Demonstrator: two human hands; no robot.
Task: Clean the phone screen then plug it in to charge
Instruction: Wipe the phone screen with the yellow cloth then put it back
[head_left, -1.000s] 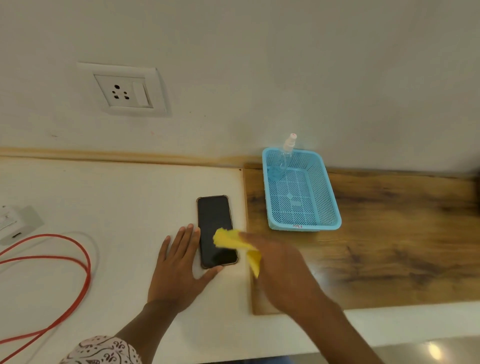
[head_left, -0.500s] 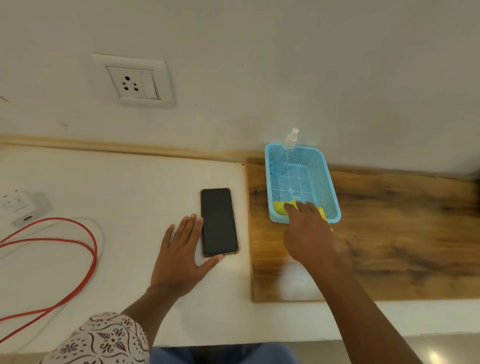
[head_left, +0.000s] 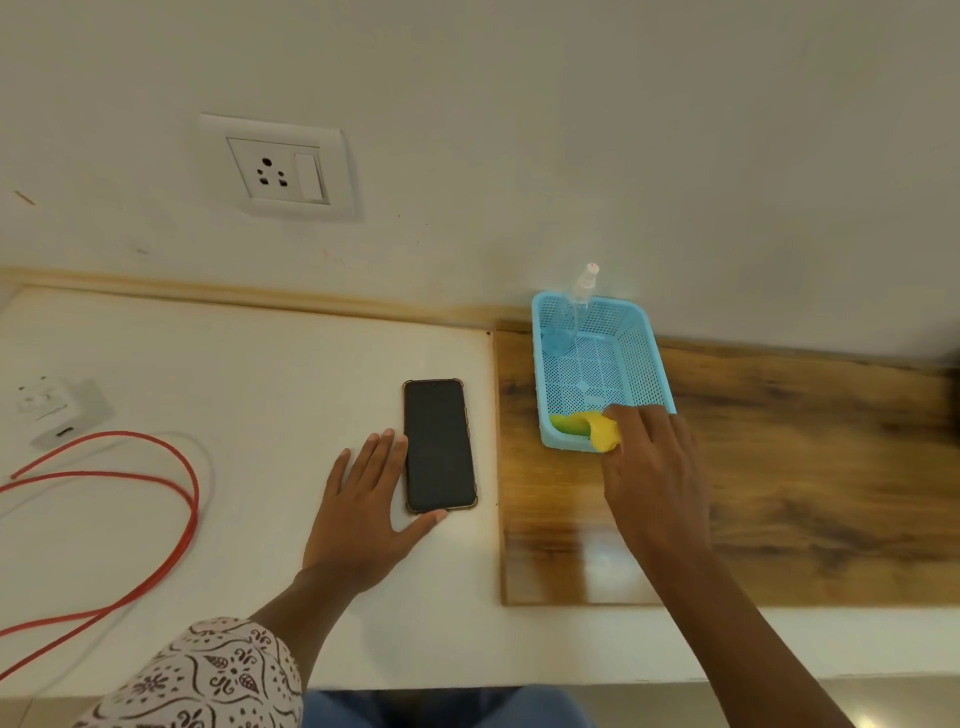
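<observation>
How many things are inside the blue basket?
2. A spray bottle stands in the far left corner of the basket; a yellow cloth lies at its near end, against the right hand, which may hide more.

wall (head_left: 571, 130): plain off-white, filling 9 through 12 to 3 o'clock; small dark marks at 10 o'clock.
trim (head_left: 208, 296): pale wooden strip along the wall's foot, at 10 o'clock.
bench (head_left: 234, 374): white top, from 9 to 6 o'clock.
panel (head_left: 805, 467): glossy wood-grain board on the bench at 3 o'clock, touching the wall.
floor (head_left: 909, 696): pale strip at 5 o'clock, below the bench edge.
light: soft and even; sheen on the panel's near left corner, bright spot on the floor.
</observation>
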